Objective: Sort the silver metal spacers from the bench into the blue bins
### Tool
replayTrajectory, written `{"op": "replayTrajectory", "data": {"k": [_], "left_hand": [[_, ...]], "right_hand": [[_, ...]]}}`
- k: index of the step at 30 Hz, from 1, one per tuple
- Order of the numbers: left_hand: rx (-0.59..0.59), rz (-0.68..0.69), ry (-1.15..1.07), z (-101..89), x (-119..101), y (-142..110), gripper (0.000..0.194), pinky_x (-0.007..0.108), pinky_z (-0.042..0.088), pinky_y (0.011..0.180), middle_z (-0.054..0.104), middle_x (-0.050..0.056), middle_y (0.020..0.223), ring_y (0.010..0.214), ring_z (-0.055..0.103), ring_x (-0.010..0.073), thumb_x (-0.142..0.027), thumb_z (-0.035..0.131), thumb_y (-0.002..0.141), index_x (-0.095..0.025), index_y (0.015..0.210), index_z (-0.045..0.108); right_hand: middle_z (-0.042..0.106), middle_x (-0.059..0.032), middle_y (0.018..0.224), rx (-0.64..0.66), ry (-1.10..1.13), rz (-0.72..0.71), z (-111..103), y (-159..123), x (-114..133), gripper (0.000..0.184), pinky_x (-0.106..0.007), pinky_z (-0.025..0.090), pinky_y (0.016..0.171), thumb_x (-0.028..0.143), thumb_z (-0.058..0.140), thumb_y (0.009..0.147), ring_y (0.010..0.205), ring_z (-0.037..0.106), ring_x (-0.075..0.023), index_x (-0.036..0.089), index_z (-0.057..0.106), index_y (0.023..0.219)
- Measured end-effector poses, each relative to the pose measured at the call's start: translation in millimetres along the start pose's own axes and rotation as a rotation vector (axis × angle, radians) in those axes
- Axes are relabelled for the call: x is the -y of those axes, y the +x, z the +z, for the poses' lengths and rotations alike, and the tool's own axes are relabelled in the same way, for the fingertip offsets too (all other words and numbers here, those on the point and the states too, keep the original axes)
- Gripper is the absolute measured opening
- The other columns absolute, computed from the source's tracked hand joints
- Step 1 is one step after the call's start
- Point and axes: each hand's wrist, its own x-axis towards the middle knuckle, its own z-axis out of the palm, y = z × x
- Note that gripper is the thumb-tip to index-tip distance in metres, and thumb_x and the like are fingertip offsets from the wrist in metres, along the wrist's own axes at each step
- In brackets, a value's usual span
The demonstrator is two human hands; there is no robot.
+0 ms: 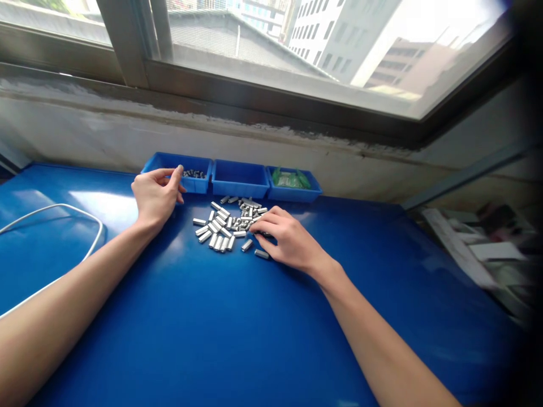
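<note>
Several silvery metal standoffs (215, 226) lie in a loose pile on the blue table, with smaller metal pieces (242, 221) mixed in at its right. My left hand (155, 195) is at the front of the left blue bin (207, 183), thumb and fingertips pinched together; whatever is between them is too small to make out. Inside that bin are small dark screws (195, 173). Over the pile's right side, my right hand (291, 234) has its fingers curled down, thumb and forefinger close together, hiding what they grip. One standoff (262, 254) lies just below its thumb.
The middle blue bin (240, 189) stands beside the right bin (292, 195), which holds green-and-clear plastic packets (291, 179). A white cable (95, 217) curves over the table's left side. Behind the bins rise a wall (178, 133) and a window frame (271, 93).
</note>
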Motion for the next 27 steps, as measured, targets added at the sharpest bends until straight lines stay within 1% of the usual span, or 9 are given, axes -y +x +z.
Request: {"op": "replayTrajectory", "data": {"k": [2, 5, 9, 12, 14, 16, 19, 22, 27], "left_hand": [[0.012, -0.004, -0.012, 1.3, -0.5, -1.8, 0.037, 0.023, 0.043, 0.045, 0.068, 0.000, 0.057, 0.041, 0.057, 0.0122, -0.052, 0.065, 0.087, -0.018, 0.083, 0.078], [0.035, 0.066, -0.023, 3.2, -6.1, -6.6, 0.033, 0.022, 0.044, 0.045, 0.068, -0.001, 0.057, 0.041, 0.058, 0.0118, -0.048, 0.064, 0.089, -0.018, 0.084, 0.077], [0.150, 0.273, -0.055, 7.1, -18.1, -18.0, 0.029, 0.022, 0.043, 0.045, 0.067, -0.002, 0.058, 0.041, 0.057, 0.0106, -0.044, 0.063, 0.091, -0.019, 0.087, 0.076], [0.248, 0.484, -0.010, 10.7, -26.6, -28.6, 0.024, 0.021, 0.043, 0.049, 0.066, -0.002, 0.058, 0.045, 0.057, 0.0098, -0.039, 0.064, 0.091, -0.018, 0.086, 0.075], [0.290, 0.623, 0.021, 12.5, -30.6, -34.7, 0.020, 0.020, 0.043, 0.051, 0.065, -0.003, 0.057, 0.046, 0.055, 0.0085, -0.033, 0.064, 0.091, -0.018, 0.085, 0.075], [0.347, 0.721, 0.031, 13.5, -32.9, -39.3, 0.016, 0.019, 0.042, 0.053, 0.065, -0.004, 0.058, 0.046, 0.054, 0.0071, -0.028, 0.063, 0.091, -0.017, 0.088, 0.074], [0.449, 0.775, 0.022, 13.4, -33.6, -43.1, 0.014, 0.017, 0.044, 0.055, 0.067, -0.004, 0.061, 0.048, 0.054, 0.0064, -0.027, 0.064, 0.091, -0.018, 0.094, 0.074], [0.526, 0.791, 0.011, 12.8, -32.6, -44.8, 0.017, 0.018, 0.045, 0.055, 0.068, -0.004, 0.064, 0.049, 0.054, 0.0065, -0.029, 0.068, 0.088, -0.020, 0.102, 0.074], [0.571, 0.840, 0.033, 14.2, -31.0, -47.1, 0.026, 0.019, 0.045, 0.056, 0.069, -0.004, 0.067, 0.050, 0.055, 0.0070, -0.039, 0.071, 0.089, -0.020, 0.107, 0.073]], "right_hand": [[0.073, -0.0091, 0.101, 0.000, -0.005, -0.008, 1.1, 0.2, 0.2, 0.017, -0.039, 0.050, 0.086, 0.013, 0.058, 0.094, 0.095, 0.059, -0.0238, 0.017, 0.072, 0.103], [0.074, -0.0093, 0.099, -0.005, -0.007, -0.019, 1.4, 0.7, 0.3, 0.013, -0.039, 0.050, 0.086, 0.016, 0.058, 0.095, 0.093, 0.060, -0.0236, 0.017, 0.072, 0.098], [0.075, -0.0085, 0.096, -0.024, 0.002, -0.026, 1.7, 1.0, -0.3, 0.011, -0.039, 0.051, 0.084, 0.013, 0.061, 0.092, 0.091, 0.063, -0.0236, 0.016, 0.071, 0.097], [0.076, -0.0076, 0.098, -0.131, 0.049, -0.021, 1.8, 1.1, 1.1, 0.012, -0.040, 0.052, 0.086, 0.012, 0.064, 0.090, 0.091, 0.066, -0.0232, 0.017, 0.070, 0.098], [0.075, -0.0061, 0.097, -0.242, 0.164, 0.042, 1.6, 2.1, 4.0, 0.010, -0.037, 0.054, 0.085, 0.015, 0.065, 0.090, 0.089, 0.068, -0.0211, 0.018, 0.070, 0.097], [0.075, -0.0041, 0.094, -0.338, 0.363, 0.165, 2.0, 4.1, 7.5, 0.006, -0.033, 0.057, 0.080, 0.020, 0.068, 0.090, 0.085, 0.071, -0.0187, 0.020, 0.069, 0.096], [0.074, -0.0024, 0.089, -0.434, 0.683, 0.360, 4.4, 8.0, 11.1, 0.016, -0.033, 0.060, 0.079, 0.033, 0.077, 0.084, 0.083, 0.073, -0.0190, 0.021, 0.069, 0.092], [0.076, -0.0039, 0.089, -0.479, 0.862, 0.488, 8.0, 10.7, 10.8, 0.030, -0.036, 0.061, 0.083, 0.043, 0.085, 0.075, 0.086, 0.074, -0.0213, 0.021, 0.069, 0.088], [0.075, -0.0030, 0.080, -0.466, 0.959, 0.580, 12.4, 12.1, 9.7, 0.037, -0.033, 0.060, 0.069, 0.049, 0.086, 0.071, 0.070, 0.072, -0.0194, 0.021, 0.067, 0.084]]}}
